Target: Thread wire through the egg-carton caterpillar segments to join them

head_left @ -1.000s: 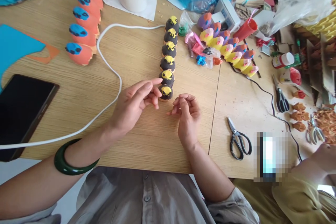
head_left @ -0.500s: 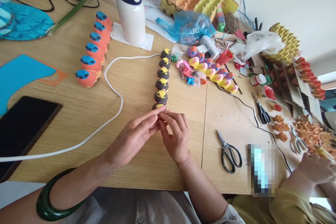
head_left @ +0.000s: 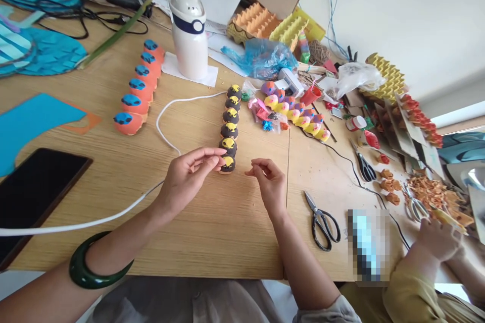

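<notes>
A strip of black-painted egg-carton cups [head_left: 229,130] with yellow patches on top runs away from me down the middle of the table. My left hand [head_left: 189,174] is at its near end, fingertips and thumb drawn together over the left edge of the nearest cup. Whether they grip the cup or a small bit cannot be made out. To the right of the strip and apart from it, my right hand [head_left: 270,184] is raised with thumb and fingertips pinched. Anything between those fingers is too small to name.
An orange cup strip with blue patches [head_left: 138,84] and a white tumbler [head_left: 189,35] stand left. A white cable [head_left: 129,207] crosses the table near a dark tablet [head_left: 38,192]. Scissors [head_left: 322,222] lie right, near a co-worker's hand [head_left: 441,239]. Yellow and purple strips [head_left: 299,116] sit behind.
My hands, together at the strip's near end before, have parted. The right hand has moved right, and the nearest cup now shows more fully. The whole view has shifted slightly.
</notes>
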`<state>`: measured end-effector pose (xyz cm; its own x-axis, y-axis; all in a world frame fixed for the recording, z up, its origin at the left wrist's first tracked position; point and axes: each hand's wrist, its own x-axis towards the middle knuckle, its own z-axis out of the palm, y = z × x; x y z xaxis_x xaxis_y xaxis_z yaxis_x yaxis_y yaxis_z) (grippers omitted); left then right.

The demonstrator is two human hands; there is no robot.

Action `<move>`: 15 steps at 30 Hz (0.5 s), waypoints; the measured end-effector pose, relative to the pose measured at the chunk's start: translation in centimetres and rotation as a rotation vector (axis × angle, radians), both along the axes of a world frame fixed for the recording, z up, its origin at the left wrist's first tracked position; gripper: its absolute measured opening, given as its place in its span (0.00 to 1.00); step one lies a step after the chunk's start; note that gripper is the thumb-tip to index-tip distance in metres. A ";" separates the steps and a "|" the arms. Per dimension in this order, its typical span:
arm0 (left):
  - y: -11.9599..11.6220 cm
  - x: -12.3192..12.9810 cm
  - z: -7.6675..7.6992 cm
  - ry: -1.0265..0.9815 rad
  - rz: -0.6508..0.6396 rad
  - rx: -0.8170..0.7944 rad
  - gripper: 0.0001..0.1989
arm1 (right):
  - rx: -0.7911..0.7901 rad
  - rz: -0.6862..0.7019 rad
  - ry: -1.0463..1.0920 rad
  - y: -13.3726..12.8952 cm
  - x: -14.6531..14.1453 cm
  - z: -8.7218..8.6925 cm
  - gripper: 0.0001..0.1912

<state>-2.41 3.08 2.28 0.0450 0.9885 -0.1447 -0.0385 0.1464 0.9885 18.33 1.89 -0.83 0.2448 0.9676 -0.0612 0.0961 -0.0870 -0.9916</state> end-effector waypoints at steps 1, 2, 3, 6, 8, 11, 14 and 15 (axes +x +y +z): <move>-0.1 0.2 -0.2 0.024 -0.016 0.030 0.16 | -0.025 -0.013 0.036 0.3 0.2 -0.2 0.08; -0.2 0.5 -0.4 0.050 -0.040 0.063 0.15 | -0.043 -0.026 0.077 0.6 0.4 -0.3 0.10; -0.4 0.9 -0.5 0.076 -0.072 0.107 0.14 | -0.055 -0.033 0.118 0.9 0.6 -0.3 0.13; -0.6 2.5 -0.9 0.166 -0.166 0.276 0.11 | -0.065 -0.004 0.171 1.5 0.8 0.1 0.19; -0.6 3.6 -1.1 0.206 -0.182 0.395 0.11 | -0.058 0.010 0.149 1.5 0.7 0.3 0.22; -0.3 4.9 -1.5 0.243 -0.120 0.513 0.11 | -0.028 0.008 0.138 0.7 0.3 0.4 0.25; -0.3 5.4 -2.2 0.244 -0.101 0.572 0.11 | 0.015 0.047 0.154 -0.3 -0.3 0.1 0.26; -0.3 5.4 -2.4 0.246 -0.102 0.589 0.09 | 0.015 0.055 0.164 -0.6 -0.5 0.0 0.26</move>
<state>2.97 2.74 -0.12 0.1771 0.8979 0.4029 0.1845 -0.4324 0.8826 17.81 1.30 -0.79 0.1798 0.9803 -0.0816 -0.0626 -0.0713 -0.9955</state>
